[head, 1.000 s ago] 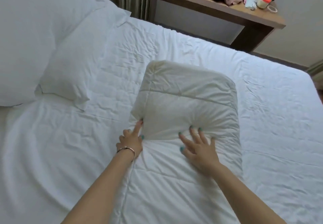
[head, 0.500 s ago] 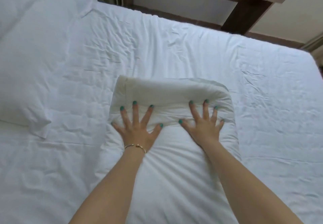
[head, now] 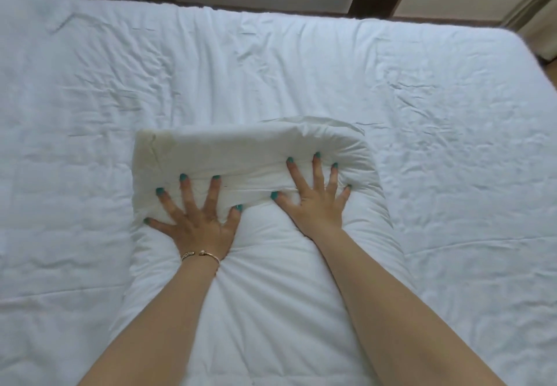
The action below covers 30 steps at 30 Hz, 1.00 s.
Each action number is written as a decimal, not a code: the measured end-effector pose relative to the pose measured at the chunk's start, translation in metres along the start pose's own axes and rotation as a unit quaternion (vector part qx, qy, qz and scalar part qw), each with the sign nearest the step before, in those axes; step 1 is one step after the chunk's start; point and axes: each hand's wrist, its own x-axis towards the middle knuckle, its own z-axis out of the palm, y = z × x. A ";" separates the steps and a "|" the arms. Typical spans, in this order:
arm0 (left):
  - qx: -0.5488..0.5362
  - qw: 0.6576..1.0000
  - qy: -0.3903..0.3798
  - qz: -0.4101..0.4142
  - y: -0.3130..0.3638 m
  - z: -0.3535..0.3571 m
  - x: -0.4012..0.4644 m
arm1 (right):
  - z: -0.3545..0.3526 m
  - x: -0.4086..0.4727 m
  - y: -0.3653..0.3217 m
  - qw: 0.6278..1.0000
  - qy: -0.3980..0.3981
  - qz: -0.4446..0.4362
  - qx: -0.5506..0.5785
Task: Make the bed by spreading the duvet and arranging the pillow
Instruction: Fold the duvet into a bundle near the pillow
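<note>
I see the folded duvet (head: 250,156) lying mid-bed (head: 452,114), its rolled end away from me. My left hand (head: 196,219) and right hand (head: 316,201) press flat on it side by side, fingers (head: 215,192) straight and spread apart, gripping nothing.

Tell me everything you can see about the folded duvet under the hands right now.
The duvet is white, soft and puffy, with a yellowish stain at its far left corner. It lies folded into a long strip across the middle of the bed, its far end doubled back into a thick roll. The left hand and right hand press flat on that roll, fingers spread, denting it.
</note>
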 end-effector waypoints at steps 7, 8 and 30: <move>0.012 0.990 -0.140 -0.021 0.001 -0.098 -0.037 | -0.035 -0.128 -0.003 0.995 0.058 -0.078 0.026; 0.017 0.986 -0.160 -0.036 0.002 -0.119 -0.066 | -0.036 -0.163 0.003 0.997 0.029 -0.072 0.020; 0.070 0.991 -0.101 -0.055 -0.043 -0.090 -0.322 | 0.040 -0.375 0.113 0.990 0.032 -0.126 -0.045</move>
